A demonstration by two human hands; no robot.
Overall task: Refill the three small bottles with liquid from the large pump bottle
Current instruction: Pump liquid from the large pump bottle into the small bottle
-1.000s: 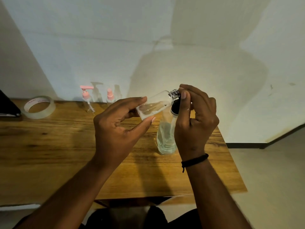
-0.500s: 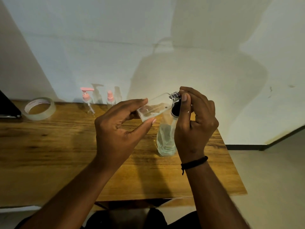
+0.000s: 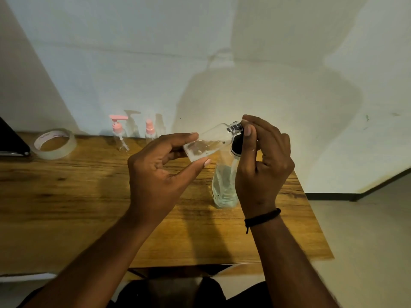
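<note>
My left hand holds a small clear bottle between thumb and fingers, tilted with its silver threaded neck up to the right. A little liquid lies in its lower side. My right hand curls round the pump head of the large pump bottle, hiding the spout; its thumb lies beside the small bottle's neck. The large bottle stands on the wooden table with pale liquid in its lower part and a black collar. Two other small bottles stand at the back: a pink pump bottle and a pink spray bottle.
A roll of clear tape lies at the table's back left, next to a dark flat object at the left edge. A white wall runs behind the table. The table's right edge and the floor are just right of my right hand.
Both hands stay nearly where they were, with the small bottle's neck kept at the pump head. No object on the table has moved.
</note>
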